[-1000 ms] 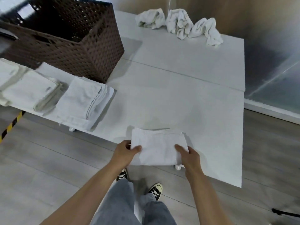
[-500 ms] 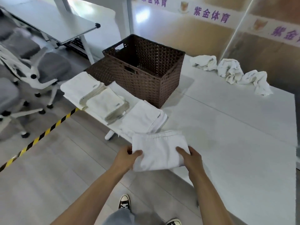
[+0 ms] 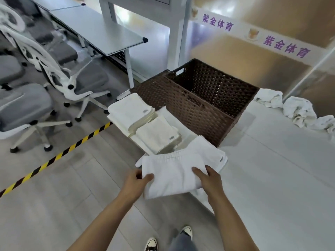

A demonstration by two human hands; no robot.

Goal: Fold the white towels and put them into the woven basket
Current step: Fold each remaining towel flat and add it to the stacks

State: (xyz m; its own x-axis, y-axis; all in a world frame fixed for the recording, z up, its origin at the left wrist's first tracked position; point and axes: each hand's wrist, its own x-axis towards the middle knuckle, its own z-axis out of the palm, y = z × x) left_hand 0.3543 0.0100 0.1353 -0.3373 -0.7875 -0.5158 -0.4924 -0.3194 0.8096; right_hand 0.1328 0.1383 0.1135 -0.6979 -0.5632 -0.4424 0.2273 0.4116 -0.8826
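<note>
I hold a folded white towel (image 3: 173, 173) in the air over the table's front left edge. My left hand (image 3: 136, 183) grips its left side, thumb on top, and my right hand (image 3: 210, 179) grips its right side. Under it lies another folded towel (image 3: 210, 151). To its left, two stacks of folded towels (image 3: 157, 134) (image 3: 129, 109) line the table's left edge. The brown woven basket (image 3: 199, 109) stands behind them, open and with nothing visible inside. Crumpled white towels (image 3: 297, 109) lie at the far right.
The white table (image 3: 272, 169) stretches to the right. A second woven piece (image 3: 152, 89) leans against the basket's left side. Grey office chairs (image 3: 59, 77) and a grey desk (image 3: 101, 31) stand at the left, past a yellow-black floor stripe (image 3: 54, 158). My shoes (image 3: 151, 245) show below.
The folded towel has been lifted off the table and carried left toward the other folded towels, both hands still gripping it. My view has swung left and up.
</note>
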